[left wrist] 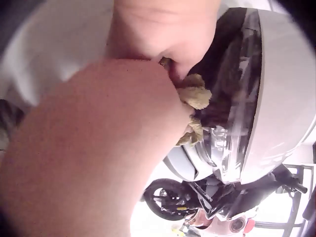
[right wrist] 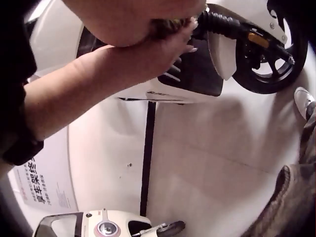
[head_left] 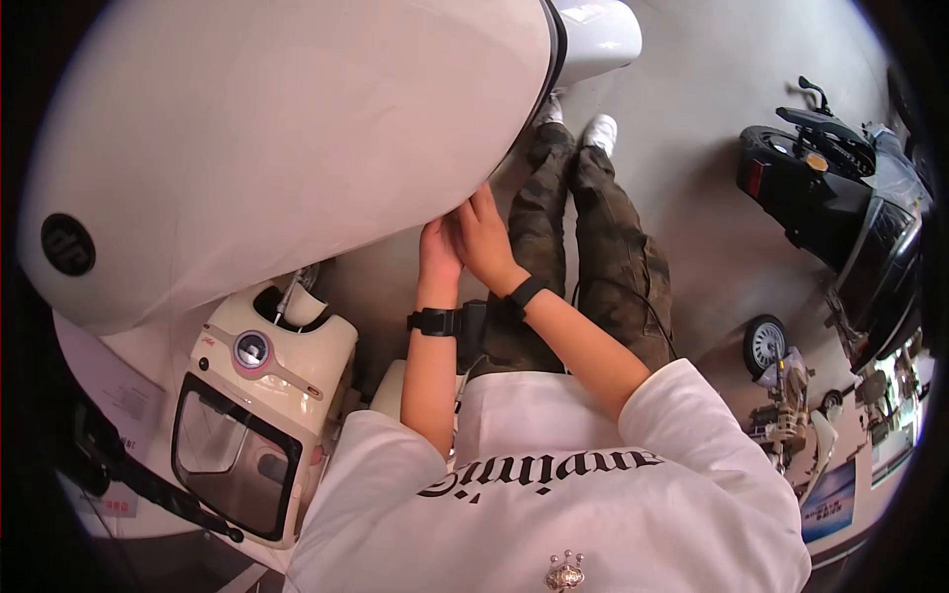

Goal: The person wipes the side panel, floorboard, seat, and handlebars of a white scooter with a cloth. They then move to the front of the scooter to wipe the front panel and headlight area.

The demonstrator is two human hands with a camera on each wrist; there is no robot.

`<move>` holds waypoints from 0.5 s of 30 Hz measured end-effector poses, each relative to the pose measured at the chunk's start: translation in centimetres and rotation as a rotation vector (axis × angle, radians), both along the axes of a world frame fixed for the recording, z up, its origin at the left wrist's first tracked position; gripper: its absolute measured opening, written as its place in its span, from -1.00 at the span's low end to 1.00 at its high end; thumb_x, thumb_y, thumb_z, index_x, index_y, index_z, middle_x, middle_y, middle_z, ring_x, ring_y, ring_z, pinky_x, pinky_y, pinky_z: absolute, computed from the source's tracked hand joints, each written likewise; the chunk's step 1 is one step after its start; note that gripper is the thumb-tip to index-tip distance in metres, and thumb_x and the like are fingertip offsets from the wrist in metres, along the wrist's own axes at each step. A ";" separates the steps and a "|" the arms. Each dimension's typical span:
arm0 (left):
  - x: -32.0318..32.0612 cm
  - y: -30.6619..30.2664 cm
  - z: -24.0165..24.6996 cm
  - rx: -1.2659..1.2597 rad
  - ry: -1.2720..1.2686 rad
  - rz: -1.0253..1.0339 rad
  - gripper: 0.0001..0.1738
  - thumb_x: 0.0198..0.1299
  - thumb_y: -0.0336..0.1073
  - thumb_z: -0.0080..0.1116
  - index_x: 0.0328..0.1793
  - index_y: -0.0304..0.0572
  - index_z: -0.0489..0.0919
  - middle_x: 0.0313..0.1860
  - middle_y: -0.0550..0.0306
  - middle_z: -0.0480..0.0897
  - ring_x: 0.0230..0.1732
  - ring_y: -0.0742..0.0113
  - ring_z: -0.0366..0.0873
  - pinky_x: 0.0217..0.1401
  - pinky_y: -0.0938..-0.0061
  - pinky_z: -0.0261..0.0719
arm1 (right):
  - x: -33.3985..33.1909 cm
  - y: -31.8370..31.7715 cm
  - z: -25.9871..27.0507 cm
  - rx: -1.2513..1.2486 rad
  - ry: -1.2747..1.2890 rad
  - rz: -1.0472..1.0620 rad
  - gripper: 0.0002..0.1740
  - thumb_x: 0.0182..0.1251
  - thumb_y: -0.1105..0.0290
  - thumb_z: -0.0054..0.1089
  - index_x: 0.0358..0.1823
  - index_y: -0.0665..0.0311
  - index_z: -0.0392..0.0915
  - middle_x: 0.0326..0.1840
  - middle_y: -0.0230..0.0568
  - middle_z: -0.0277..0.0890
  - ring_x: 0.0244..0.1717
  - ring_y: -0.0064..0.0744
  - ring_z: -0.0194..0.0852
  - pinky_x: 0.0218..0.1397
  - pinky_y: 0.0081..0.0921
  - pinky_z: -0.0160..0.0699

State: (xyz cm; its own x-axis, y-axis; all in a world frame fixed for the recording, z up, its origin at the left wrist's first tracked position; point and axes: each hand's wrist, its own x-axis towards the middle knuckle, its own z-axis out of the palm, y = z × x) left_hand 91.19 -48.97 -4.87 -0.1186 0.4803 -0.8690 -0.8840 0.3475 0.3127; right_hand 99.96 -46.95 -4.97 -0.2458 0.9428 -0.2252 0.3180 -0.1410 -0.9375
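In the head view my left hand (head_left: 441, 259) and right hand (head_left: 483, 235) meet below the lower edge of a large white body panel (head_left: 297, 109). The left wrist view shows a crumpled yellow-green cloth (left wrist: 195, 95) sticking out between the two hands, beside the vehicle's dark glossy part (left wrist: 232, 84). Seen from the right wrist, the left hand's fingers (right wrist: 183, 40) lie along the cloth (right wrist: 170, 23), and the right hand (right wrist: 133, 19) grips it from above. The fingertips are partly hidden where the hands overlap.
A cream scooter (head_left: 306, 371) stands at the lower left in the head view. On the right are a black scooter (head_left: 816, 193) and a loose wheel (head_left: 765, 342). Camouflage-trousered legs (head_left: 608, 222) are close to the hands. A printed sign (right wrist: 42, 177) appears in the right wrist view.
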 end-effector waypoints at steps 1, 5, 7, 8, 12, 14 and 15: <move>-0.1 0.4 -0.6 -0.006 0.049 -0.015 -0.47 0.34 -0.21 -0.18 0.39 -0.28 0.23 0.37 -0.05 0.30 0.38 0.12 0.23 0.44 0.26 0.16 | 0.2 -0.3 -0.2 -0.007 -0.012 0.053 -0.48 0.08 0.64 0.02 0.16 0.45 0.33 0.41 0.18 0.02 0.43 0.16 -0.03 0.42 -0.15 0.10; 2.2 2.3 -1.5 -0.044 0.076 -0.064 -0.50 0.32 -0.24 -0.16 0.35 -0.28 0.25 0.34 -0.02 0.33 0.36 0.11 0.25 0.43 0.24 0.18 | 3.7 1.1 -1.4 0.142 -0.102 -0.011 -0.39 0.06 0.60 0.07 0.24 0.42 0.28 0.40 0.16 0.04 0.41 0.18 0.01 0.41 -0.16 0.13; 6.0 4.3 -2.0 0.110 0.012 -0.143 -0.51 0.35 -0.21 -0.16 0.35 -0.26 0.26 0.32 0.00 0.36 0.33 0.14 0.29 0.39 0.26 0.23 | 6.6 4.4 -1.8 0.108 -0.086 -0.162 -0.34 0.08 0.58 0.06 0.30 0.40 0.21 0.41 0.19 0.04 0.39 0.20 0.04 0.40 -0.19 0.14; 7.1 5.5 -1.3 0.173 -0.012 -0.160 -0.52 0.36 -0.18 -0.16 0.34 -0.26 0.27 0.30 0.02 0.38 0.30 0.17 0.33 0.35 0.27 0.28 | 7.2 5.7 -1.6 0.050 -0.024 -0.274 -0.33 0.09 0.58 0.05 0.32 0.39 0.18 0.41 0.20 0.03 0.38 0.21 0.04 0.39 -0.20 0.14; 7.2 7.7 -0.3 -0.013 -0.022 -0.098 -0.52 0.39 -0.14 -0.20 0.35 -0.21 0.27 0.30 0.08 0.39 0.29 0.21 0.34 0.34 0.28 0.30 | 5.7 7.7 -0.8 0.200 -0.044 -0.246 -0.30 0.10 0.59 0.03 0.35 0.40 0.12 0.41 0.25 0.00 0.36 0.23 0.05 0.40 -0.21 0.12; 4.3 6.1 -0.9 0.020 -0.066 -0.162 -0.51 0.38 -0.12 -0.20 0.35 -0.20 0.28 0.31 0.05 0.37 0.29 0.20 0.34 0.33 0.29 0.30 | 2.5 6.7 -0.5 0.271 -0.055 -0.315 -0.27 0.08 0.62 0.01 0.37 0.41 0.06 0.40 0.28 0.01 0.36 0.23 0.06 0.40 -0.20 0.13; 1.8 4.2 -1.9 0.210 -0.346 -0.123 -0.53 0.39 -0.14 -0.21 0.33 -0.19 0.30 0.29 0.05 0.40 0.27 0.20 0.35 0.34 0.27 0.29 | 0.9 5.7 -0.1 0.262 -0.094 -0.362 -0.24 0.06 0.64 0.02 0.38 0.42 0.02 0.38 0.31 0.02 0.36 0.22 0.05 0.40 -0.18 0.12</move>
